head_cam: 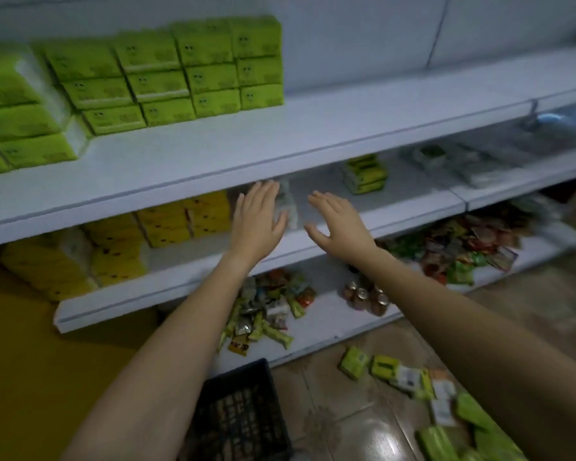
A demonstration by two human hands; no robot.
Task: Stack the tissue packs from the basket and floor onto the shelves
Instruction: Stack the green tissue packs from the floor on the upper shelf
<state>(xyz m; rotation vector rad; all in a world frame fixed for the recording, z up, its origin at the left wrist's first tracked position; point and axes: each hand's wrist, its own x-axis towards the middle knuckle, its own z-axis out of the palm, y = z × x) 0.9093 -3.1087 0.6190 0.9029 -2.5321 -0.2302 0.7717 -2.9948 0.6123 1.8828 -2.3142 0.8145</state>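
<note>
The fingers [263,194] of the left hand [258,221] were straight and spread, holding nothing, and those of the right hand [338,224] were the same. Both hands reached over the front of the middle shelf [413,201], palms facing each other across a gap. A pale pack [288,207] stood on that shelf just beside the left fingers; whether they touched it could not be told through the blur. Much of the job looked done: green packs [187,71] sat in neat stacks three high on the top shelf [280,138], yellow packs [180,221] filled the left end of the middle shelf, and a small green stack [364,174] stood further right on it, well apart from the hands. A good deal seemed left, though. Loose packs [384,366] lay scattered on the floor [346,414] at the lower right, some green, some showing white labels, under the right forearm. The basket [240,371] stood on the floor below the left forearm; its inside was too dark to tell what remained there. The bottom shelf [330,317] held snacks [266,307] and jars [366,297], no part of the task. Bare room remained on the right of both upper shelves.
</note>
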